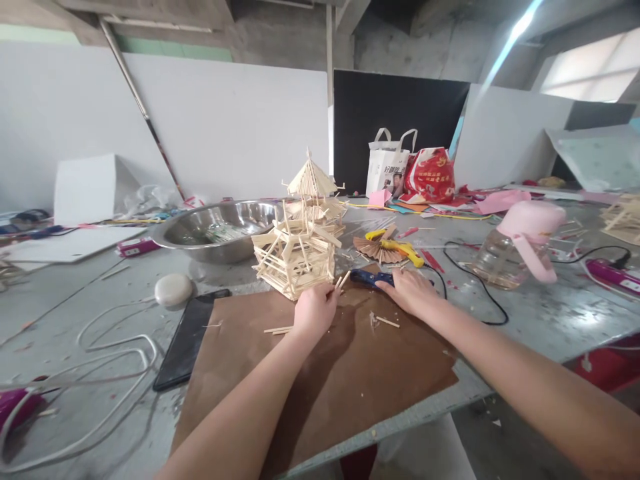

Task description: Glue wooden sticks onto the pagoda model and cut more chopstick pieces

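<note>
Steel bowl (210, 252) nr tower (295, 257), contents unclear

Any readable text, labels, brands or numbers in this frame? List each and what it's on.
White tote bag: dark printed characters, too blurred to read.
Red bag: yellow print, too blurred to read.
Blue tool under the right hand, sticks in the left hand, stick model: no text visible.
Nothing legible anywhere in the frame.

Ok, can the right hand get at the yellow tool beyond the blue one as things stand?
Probably yes. The right hand rests on the blue tool, and the yellow tool lies just beyond it on the table with nothing standing between them.
</note>
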A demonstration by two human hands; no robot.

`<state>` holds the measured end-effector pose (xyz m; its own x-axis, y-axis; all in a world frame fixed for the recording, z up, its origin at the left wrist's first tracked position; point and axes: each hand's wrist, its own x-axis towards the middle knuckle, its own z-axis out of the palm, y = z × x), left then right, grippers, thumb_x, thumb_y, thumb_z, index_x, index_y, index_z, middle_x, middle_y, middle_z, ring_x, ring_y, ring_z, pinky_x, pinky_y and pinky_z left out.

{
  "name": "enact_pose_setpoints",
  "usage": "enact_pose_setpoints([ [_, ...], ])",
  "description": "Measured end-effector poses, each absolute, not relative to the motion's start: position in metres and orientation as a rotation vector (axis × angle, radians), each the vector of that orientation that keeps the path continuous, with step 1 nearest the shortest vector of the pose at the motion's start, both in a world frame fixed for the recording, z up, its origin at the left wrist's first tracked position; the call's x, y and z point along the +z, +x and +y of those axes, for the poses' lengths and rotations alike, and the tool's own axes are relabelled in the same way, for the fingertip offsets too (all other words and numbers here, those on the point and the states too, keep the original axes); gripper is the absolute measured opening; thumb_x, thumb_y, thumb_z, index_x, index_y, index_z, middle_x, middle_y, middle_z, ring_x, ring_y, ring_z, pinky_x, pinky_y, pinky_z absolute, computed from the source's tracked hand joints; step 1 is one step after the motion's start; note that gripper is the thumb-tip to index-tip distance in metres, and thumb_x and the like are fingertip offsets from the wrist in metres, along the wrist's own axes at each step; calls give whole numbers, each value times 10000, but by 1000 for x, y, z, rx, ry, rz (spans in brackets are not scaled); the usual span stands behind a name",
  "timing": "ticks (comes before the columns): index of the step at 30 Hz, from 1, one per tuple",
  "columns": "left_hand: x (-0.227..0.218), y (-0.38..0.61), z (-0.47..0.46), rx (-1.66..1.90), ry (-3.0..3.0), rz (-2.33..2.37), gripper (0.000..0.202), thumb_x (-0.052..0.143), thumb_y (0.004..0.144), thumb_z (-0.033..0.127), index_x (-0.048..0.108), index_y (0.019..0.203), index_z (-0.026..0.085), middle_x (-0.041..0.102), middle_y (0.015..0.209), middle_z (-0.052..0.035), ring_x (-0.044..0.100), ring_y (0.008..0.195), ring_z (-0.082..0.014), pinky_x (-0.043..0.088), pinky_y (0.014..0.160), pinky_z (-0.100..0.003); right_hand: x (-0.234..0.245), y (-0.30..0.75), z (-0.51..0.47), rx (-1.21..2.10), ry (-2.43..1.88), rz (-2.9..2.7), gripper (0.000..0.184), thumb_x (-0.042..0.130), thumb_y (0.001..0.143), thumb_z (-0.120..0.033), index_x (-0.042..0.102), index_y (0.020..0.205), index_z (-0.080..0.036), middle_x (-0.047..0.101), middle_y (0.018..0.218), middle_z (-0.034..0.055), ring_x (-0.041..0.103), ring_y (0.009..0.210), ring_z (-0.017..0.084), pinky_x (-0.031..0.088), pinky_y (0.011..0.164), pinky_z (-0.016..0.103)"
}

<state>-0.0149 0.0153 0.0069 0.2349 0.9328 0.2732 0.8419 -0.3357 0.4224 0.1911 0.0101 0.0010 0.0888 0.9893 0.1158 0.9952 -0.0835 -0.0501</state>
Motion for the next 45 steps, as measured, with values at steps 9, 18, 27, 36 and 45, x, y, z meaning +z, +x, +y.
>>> enact_pose_setpoints([
  [9, 5, -15, 15, 815, 2292, 1521, 270, 395, 767, 288, 597, 631, 172, 570, 596, 12, 469, 561, -92, 291, 517, -180, -10, 185, 21, -191, -1571, -2150, 379, 334, 819, -337, 471, 1100, -124, 454, 1177, 135, 389, 1098, 210, 290, 908, 370],
  [18, 6, -17, 11, 736, 2350, 1426, 256, 401, 772, 272, 591, 637, 166, 558, 611, -8, 473, 584, -108, 322, 541, -195, 8, 163, 15, 245, -1206, -2148, 222, 368, 819, -293, 563, 856, -194, 612, 834, 29, 552, 788, 138, 400, 723, 250],
  [27, 6, -20, 13, 803, 2201, 1611, 241, 290, 826, 254, 415, 1021, 187, 589, 725, -19, 542, 628, -125, 382, 593, -217, -1, 174, 9, 407, -1329, -1780, 247, 396, 780, -377, 552, 745, -189, 604, 698, 23, 535, 604, 133, 412, 559, 223],
  [36, 11, -14, 5, 291, 2488, 1677, 293, 317, 815, 309, 587, 761, 207, 606, 729, -37, 557, 684, -163, 383, 601, -247, -7, 173, 13, 359, -1337, -1695, 199, 454, 742, -351, 564, 726, -186, 618, 686, 26, 538, 573, 132, 425, 560, 236],
  [45, 10, -9, 0, 955, 2367, 1423, 311, 361, 811, 320, 615, 703, 178, 577, 747, -37, 497, 741, -132, 389, 691, -234, -4, 167, -1, 207, -1160, -1702, 134, 462, 759, -291, 547, 770, -188, 604, 692, 21, 519, 548, 109, 431, 542, 225],
])
